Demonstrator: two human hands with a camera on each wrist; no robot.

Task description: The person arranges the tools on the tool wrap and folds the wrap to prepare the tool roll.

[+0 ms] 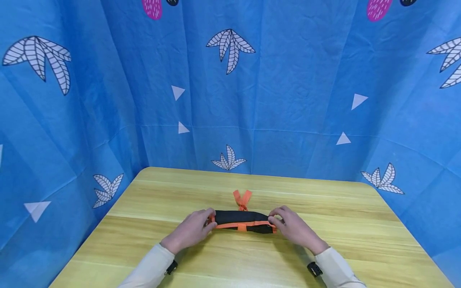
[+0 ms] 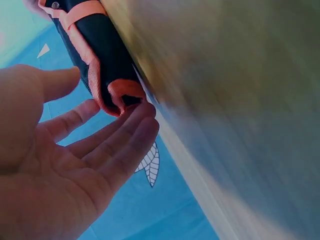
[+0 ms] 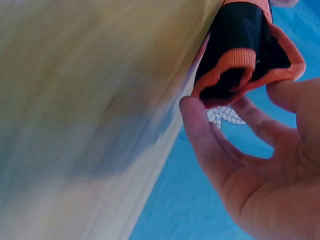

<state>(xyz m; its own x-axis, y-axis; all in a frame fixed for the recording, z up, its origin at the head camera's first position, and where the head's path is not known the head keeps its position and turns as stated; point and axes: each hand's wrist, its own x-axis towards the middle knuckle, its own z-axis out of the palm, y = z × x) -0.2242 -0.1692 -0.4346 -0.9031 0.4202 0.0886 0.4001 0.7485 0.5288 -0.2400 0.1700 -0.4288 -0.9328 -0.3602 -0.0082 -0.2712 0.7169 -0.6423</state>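
Centre of wooden table point(image 1: 162, 200): rolled black cloth with orange trim point(image 1: 242, 221), straps pointing to 12 o'clock. Left hand point(image 1: 192, 230) at 9 o'clock, right hand point(image 1: 293, 228) at 3, fingers point(image 2: 132, 132) relaxed, touching its ends. Likely to unroll if left unpressed.

Left hand point(image 2: 65, 170) with straight fingers point(image 2: 131, 131) touching the orange-trimmed end of a rolled black fabric pouch point(image 2: 100, 55), blurred wooden table point(image 2: 225, 100) beside it, blue leaf-patterned cloth point(image 2: 155, 210) behind
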